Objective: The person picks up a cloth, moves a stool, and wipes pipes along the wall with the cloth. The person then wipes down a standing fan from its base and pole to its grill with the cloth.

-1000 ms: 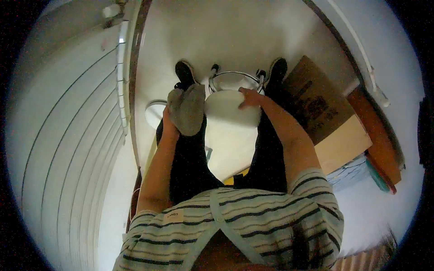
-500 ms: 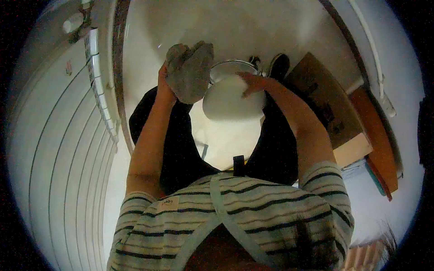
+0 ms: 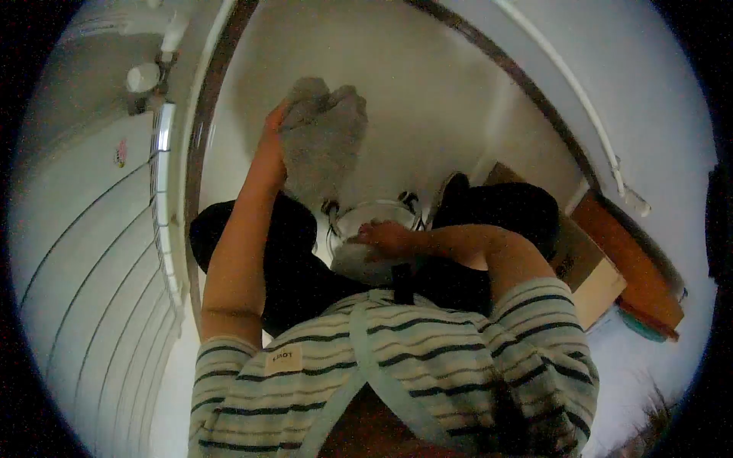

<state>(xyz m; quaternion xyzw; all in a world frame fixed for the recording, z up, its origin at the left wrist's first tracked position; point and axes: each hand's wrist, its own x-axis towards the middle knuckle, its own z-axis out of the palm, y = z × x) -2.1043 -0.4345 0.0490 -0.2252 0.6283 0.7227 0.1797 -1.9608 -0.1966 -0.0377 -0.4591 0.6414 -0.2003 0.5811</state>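
My left hand [image 3: 276, 149] is closed on a grey cloth [image 3: 324, 141], which hangs in loose folds out in front of my left knee. Between my legs is what looks like a round stool, with a pale rounded seat [image 3: 355, 263], a shiny ring [image 3: 374, 204] and dark casters [image 3: 409, 200]. On the seat's far edge lies my right hand [image 3: 388, 238], its fingers curled over the rim. My palm hides part of the seat, and the image is dim and grainy there.
A white ribbed radiator [image 3: 99, 267] with a valve [image 3: 143, 77] runs along the left. To the right stand a cardboard box [image 3: 592, 267] and a brown board [image 3: 634, 267] against the wall. A white pipe [image 3: 569, 72] follows that wall. A dark shoe [image 3: 450, 191] is beside the stool.
The view has tilted and turned. My right hand and the pale seat are now closer to my body. The grey cloth is held farther from the seat, still in my left hand.
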